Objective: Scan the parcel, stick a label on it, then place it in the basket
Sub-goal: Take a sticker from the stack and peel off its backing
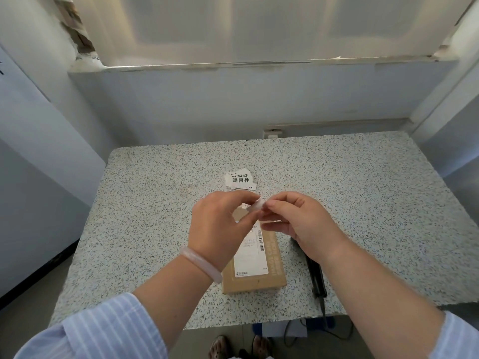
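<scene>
Head view | step: labelling, peeling judged | left hand (220, 224) and right hand (295, 224) pinch small white paper label (256, 205) between fingertips, above flat brown cardboard parcel (255, 265) on speckled table (155, 203) | next: press label onto parcel | basket unseen

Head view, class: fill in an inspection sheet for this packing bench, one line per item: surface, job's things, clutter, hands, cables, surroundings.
Surface: speckled stone table, flat.
Job's things: cardboard parcel lies flat with a white shipping label on top; stack of printed labels beyond it; black scanner lies right of the parcel; no basket in view.
Clutter: nothing seen.
Hands: left hand and right hand together pinch a small white label above the parcel.
Cables: a dark cable hangs off the table's near edge below the scanner.
Surroundings: white walls, a ledge behind, a wall socket.
</scene>
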A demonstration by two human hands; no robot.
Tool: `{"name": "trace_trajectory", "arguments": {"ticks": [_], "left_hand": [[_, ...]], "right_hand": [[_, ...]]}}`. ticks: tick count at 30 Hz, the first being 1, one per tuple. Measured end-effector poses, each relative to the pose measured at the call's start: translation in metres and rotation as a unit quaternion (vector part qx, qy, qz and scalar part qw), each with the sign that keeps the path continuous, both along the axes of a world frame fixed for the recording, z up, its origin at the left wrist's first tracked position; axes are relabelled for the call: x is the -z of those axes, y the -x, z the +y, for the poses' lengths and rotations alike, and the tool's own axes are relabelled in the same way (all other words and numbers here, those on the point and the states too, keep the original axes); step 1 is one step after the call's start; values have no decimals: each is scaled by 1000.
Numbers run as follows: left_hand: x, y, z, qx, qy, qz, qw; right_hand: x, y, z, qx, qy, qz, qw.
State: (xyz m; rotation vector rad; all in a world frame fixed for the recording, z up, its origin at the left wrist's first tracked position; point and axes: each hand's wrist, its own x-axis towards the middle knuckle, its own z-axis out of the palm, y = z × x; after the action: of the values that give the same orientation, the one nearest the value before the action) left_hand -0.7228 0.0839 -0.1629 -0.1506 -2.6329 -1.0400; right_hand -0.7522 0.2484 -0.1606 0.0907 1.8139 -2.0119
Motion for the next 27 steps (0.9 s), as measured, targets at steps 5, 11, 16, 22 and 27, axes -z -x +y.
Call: {"name": "trace_trajectory", "arguments": {"ticks": [5,11,16,22,27], "left_hand": [[-2,0,0,-3,54,37,998],[0,-1,-1,-4,45,15,999],[-1,-1,-2,6,21,-14,1000],[-7,0,0,-4,-16,-91,996],[-9,3,-1,10,5,-108,994]], "right_hand": [[0,-2,-2,-8,-48,26,998],[-1,-3,-1,-12,-61,33,998],[-2,-3,0,-6,-122,77,989],[0,-5,3,-50,-249,198,947],[-2,-4,-1,-74,-335,272,899]]}}
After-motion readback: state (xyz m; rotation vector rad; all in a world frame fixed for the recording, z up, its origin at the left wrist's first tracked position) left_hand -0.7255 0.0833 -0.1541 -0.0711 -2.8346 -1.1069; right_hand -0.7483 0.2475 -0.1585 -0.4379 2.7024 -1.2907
